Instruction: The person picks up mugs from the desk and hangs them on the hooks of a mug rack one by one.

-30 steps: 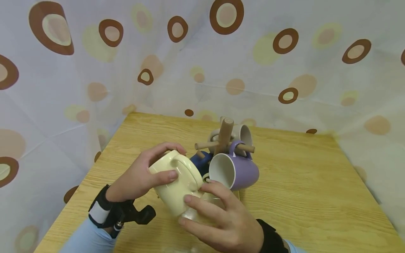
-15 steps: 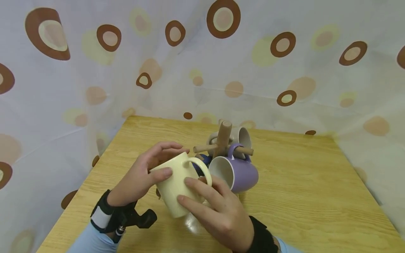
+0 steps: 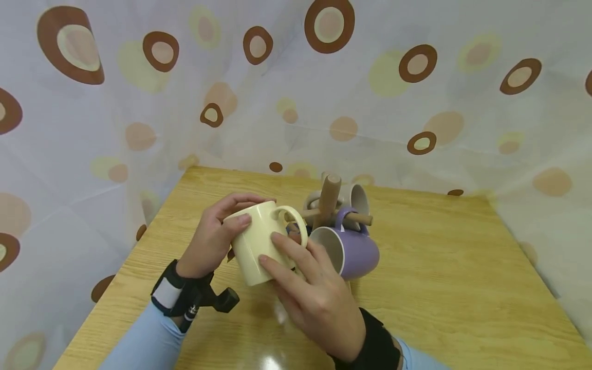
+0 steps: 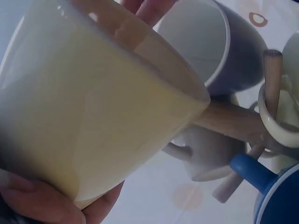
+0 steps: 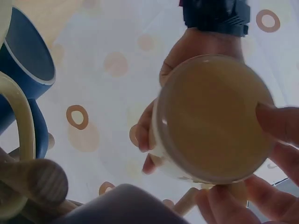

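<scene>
A cream mug [image 3: 259, 241] is held between both hands above the table, tilted, its handle [image 3: 296, 221] toward the right. My left hand [image 3: 215, 231] grips its left side, thumb on the near wall and fingers round the far side. My right hand [image 3: 314, 293] holds it from the right, fingers on the wall beside the handle; the right wrist view shows fingers at the mug's base [image 5: 215, 121]. Just beyond stands a wooden mug tree [image 3: 329, 198]. A purple mug [image 3: 358, 252] hangs from a peg, its mouth facing left.
A grey-beige mug [image 3: 357, 198] hangs at the back of the tree. A blue mug [image 4: 282, 196] and another cream mug [image 4: 280, 116] are on it too, mostly hidden in the head view. The wooden tabletop [image 3: 439, 277] meets a patterned curtain [image 3: 259, 103] behind.
The cream mug has turned, bringing its handle to the right side, and has risen slightly. My right fingers have shifted along its wall toward the handle. The left hand keeps its grip.
</scene>
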### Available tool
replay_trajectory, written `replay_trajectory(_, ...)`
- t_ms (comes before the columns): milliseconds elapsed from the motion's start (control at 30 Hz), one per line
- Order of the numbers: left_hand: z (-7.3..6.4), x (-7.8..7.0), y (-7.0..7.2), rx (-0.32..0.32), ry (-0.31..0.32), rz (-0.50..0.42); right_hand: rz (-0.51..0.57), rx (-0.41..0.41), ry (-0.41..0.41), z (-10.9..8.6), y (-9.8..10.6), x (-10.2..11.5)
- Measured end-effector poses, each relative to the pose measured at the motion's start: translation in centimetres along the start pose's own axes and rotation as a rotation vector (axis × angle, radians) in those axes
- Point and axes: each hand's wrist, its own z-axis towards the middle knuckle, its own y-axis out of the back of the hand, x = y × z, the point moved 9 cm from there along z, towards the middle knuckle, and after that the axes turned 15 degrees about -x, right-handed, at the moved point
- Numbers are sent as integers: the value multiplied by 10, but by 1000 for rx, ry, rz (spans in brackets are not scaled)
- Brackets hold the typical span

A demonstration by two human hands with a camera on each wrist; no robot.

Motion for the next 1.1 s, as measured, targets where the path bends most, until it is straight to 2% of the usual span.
replay_trajectory(300,21,30,-6,19,133,-113,-2,201,-97,-16,-6,-1)
replay_trajectory(400,26,36,-8,19,143,-108,23,203,-81,-15,-1,3)
replay_trajectory(500,29,38,-13,31,156,-109,81,131,-36,-8,11,7)
replay_trajectory(667,30,40,-23,71,182,-114,230,-61,44,5,40,10)
replay_trajectory(767,30,43,-27,94,190,-100,321,-196,73,7,60,5)
replay_trajectory(867,31,45,-28,109,186,-71,318,-340,68,8,79,-8)
replay_trajectory(933,32,46,-29,124,181,-51,268,-433,23,8,91,-21)
replay_trajectory(1000,34,46,-30,140,173,-34,202,-478,-58,8,98,-37)
replay_trajectory(1067,35,46,-32,169,165,-29,152,-458,-167,7,101,-58)
replay_trajectory(1100,35,46,-33,186,165,-28,141,-419,-227,5,99,-69)
